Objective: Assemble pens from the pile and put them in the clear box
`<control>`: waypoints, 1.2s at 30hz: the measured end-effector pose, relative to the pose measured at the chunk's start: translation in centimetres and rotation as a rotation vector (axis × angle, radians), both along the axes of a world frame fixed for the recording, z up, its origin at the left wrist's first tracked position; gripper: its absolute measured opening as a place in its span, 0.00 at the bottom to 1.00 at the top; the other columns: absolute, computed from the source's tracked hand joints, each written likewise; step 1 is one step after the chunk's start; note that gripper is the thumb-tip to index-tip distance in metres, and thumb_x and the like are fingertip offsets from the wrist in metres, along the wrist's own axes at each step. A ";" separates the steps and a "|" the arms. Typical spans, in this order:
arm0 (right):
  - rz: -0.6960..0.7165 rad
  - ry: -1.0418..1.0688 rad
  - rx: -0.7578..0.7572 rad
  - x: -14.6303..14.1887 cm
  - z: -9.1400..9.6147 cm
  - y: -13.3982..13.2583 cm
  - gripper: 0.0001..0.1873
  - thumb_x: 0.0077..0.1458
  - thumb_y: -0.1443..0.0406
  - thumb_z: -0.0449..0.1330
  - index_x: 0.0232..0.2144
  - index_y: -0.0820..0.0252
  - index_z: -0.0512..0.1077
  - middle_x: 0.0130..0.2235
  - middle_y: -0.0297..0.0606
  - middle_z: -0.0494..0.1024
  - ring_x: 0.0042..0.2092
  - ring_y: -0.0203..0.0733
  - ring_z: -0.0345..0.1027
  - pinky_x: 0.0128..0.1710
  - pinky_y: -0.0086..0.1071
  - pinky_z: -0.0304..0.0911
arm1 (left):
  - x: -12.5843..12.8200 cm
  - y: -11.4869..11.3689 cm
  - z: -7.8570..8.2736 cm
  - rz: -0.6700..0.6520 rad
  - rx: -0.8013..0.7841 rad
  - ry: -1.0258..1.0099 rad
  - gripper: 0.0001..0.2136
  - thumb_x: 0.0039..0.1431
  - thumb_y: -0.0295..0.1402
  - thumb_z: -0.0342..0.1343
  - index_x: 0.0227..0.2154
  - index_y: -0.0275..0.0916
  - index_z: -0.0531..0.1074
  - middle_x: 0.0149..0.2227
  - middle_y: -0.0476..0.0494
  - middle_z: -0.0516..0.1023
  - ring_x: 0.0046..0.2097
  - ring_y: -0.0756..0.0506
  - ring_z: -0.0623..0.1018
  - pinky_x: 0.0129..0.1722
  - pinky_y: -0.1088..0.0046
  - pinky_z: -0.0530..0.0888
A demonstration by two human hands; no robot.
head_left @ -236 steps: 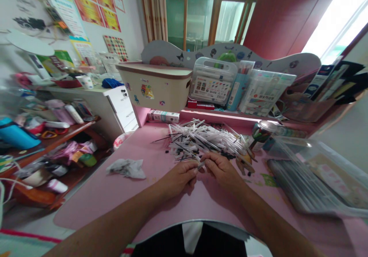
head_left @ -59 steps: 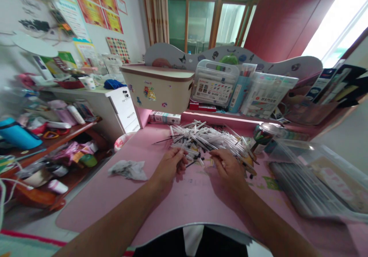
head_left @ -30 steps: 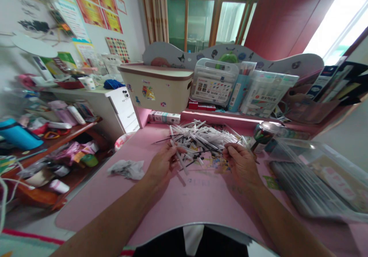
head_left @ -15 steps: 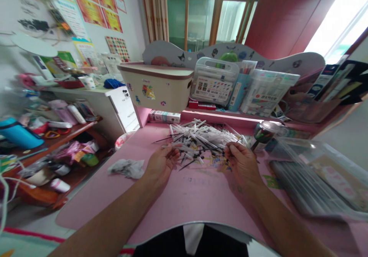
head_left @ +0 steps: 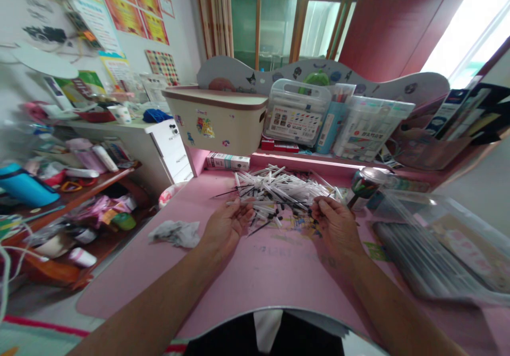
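Observation:
A heap of slim white tubes (head_left: 279, 183), like pen barrels, lies at the back of the pink desk. Thin black sticks and small black pieces (head_left: 265, 227) are mixed in at its front. My left hand (head_left: 229, 226), closed in a pinch, holds a slim pale tube (head_left: 245, 203) at the heap's left front. Opposite it, my right hand (head_left: 334, 223) pinches a thin black stick (head_left: 292, 203) that looks like a pen refill. The stick runs level across to the tube's end; whether it enters the tube I cannot tell.
Crumpled white tissue (head_left: 175, 232) lies on the pink desk (head_left: 247, 281) left of my left arm. On the right are a can (head_left: 368, 183) and a clear plastic box (head_left: 434, 260) of dark sticks. A cream bin (head_left: 217, 125) and marker cases (head_left: 298, 114) stand on the shelf behind.
The black stick now stretches straight between my hands and shows more plainly, lined up with the tube. Both hands stay almost in place.

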State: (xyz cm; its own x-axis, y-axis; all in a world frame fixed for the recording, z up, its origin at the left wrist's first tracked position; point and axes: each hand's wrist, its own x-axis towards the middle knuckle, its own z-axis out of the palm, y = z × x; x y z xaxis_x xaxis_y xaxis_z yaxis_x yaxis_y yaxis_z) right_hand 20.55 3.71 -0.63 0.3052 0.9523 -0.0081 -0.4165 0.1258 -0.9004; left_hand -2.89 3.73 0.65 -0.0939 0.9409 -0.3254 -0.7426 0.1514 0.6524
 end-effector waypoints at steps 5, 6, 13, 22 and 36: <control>0.035 0.037 -0.011 0.0 -0.1 0.0 0.13 0.38 0.63 0.73 0.28 0.61 0.79 0.26 0.34 0.77 0.27 0.31 0.67 0.26 0.22 0.65 | -0.2 -0.2 -0.7 -0.096 0.030 0.094 0.05 0.62 0.23 0.54 0.34 0.32 0.75 0.31 0.41 0.80 0.28 0.50 0.80 0.27 0.78 0.79; 0.048 0.058 -0.010 0.1 -0.2 0.0 0.13 0.37 0.63 0.74 0.28 0.61 0.79 0.26 0.34 0.77 0.27 0.31 0.67 0.26 0.22 0.65 | -0.2 -0.2 -0.9 -0.105 0.038 0.148 0.03 0.60 0.23 0.56 0.34 0.32 0.75 0.28 0.44 0.79 0.26 0.51 0.78 0.25 0.80 0.77; 0.155 0.169 -0.031 0.8 -0.3 0.2 0.13 0.38 0.62 0.73 0.27 0.62 0.77 0.26 0.33 0.75 0.28 0.31 0.66 0.26 0.22 0.66 | -0.2 -0.7 -0.4 -0.271 0.089 0.505 0.06 0.45 0.27 0.66 0.29 0.35 0.78 0.22 0.51 0.73 0.22 0.55 0.68 0.22 0.81 0.65; 0.356 -0.061 -0.083 -1.5 0.3 -2.1 0.09 0.44 0.66 0.67 0.30 0.57 0.71 0.25 0.28 0.71 0.25 0.32 0.62 0.24 0.25 0.61 | 1.2 -2.9 0.0 -0.626 0.275 0.716 0.10 0.48 0.25 0.59 0.35 0.35 0.80 0.29 0.47 0.77 0.28 0.50 0.71 0.28 0.76 0.65; 0.263 -1.677 0.302 -3.6 -2.2 -1.4 0.17 0.61 0.70 0.53 0.49 0.59 0.75 0.52 0.46 0.74 0.52 0.51 0.63 0.52 0.42 0.60 | 0.6 -2.1 0.0 -0.523 0.230 0.385 0.10 0.53 0.33 0.64 0.36 0.38 0.70 0.33 0.44 0.77 0.34 0.47 0.76 0.29 0.72 0.76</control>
